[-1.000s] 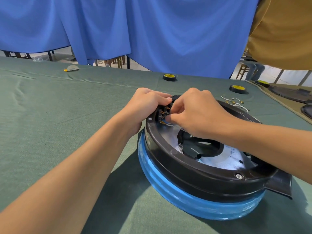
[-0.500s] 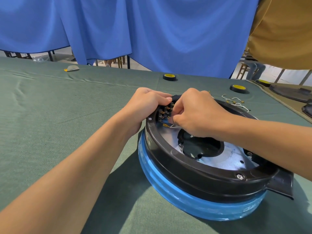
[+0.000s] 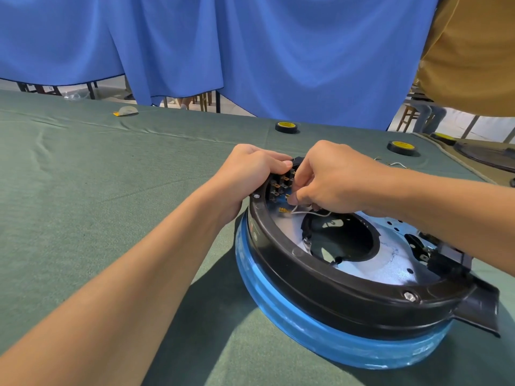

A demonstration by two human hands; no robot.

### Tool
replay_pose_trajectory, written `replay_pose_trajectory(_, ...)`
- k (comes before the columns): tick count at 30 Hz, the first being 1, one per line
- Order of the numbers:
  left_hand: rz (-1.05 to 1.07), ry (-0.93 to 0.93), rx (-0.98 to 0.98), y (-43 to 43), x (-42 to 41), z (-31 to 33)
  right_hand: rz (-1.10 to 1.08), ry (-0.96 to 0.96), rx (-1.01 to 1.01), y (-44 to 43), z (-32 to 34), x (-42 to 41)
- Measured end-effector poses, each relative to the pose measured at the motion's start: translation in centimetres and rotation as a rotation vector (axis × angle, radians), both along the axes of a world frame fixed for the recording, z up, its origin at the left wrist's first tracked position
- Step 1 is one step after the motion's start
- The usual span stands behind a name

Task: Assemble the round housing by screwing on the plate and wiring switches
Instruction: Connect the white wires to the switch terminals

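wiring step in hand, by judgement. one round housing (image 3: 348, 296) on the table (image 3: 83, 190); left hand (image 3: 250, 174) grip curled over its far rim beside the switch block (image 3: 281, 182); right hand (image 3: 334, 179) grip pinching one white wire (image 3: 309, 213) just inside that rim. next move calls for seating the wire's terminal on a tab. two tape rolls (image 3: 286, 127) beyond the housing.

The right hand (image 3: 334, 179) is easing back from the switches (image 3: 281, 183) on the housing (image 3: 334, 291), and a white wire (image 3: 309, 212) is now trailing out beneath it.
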State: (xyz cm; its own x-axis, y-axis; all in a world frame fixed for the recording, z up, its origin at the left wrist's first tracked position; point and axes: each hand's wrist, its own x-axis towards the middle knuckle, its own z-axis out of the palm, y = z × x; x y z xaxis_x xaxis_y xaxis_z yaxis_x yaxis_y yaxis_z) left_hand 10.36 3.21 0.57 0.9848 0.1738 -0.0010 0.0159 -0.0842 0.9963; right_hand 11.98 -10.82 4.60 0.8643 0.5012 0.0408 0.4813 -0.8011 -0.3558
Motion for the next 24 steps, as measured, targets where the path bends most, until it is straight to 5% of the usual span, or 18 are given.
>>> replay_pose_trajectory(17, -0.002, -0.004, 0.004, -0.1, 0.0, 0.1, -0.016, -0.081, 0.047, 0.2, -0.9, 0.0)
replay_pose_trajectory(24, -0.016, -0.009, -0.013, -0.1, 0.1, 0.0, 0.262, -0.193, -0.114, -1.3, -0.3, 0.5)
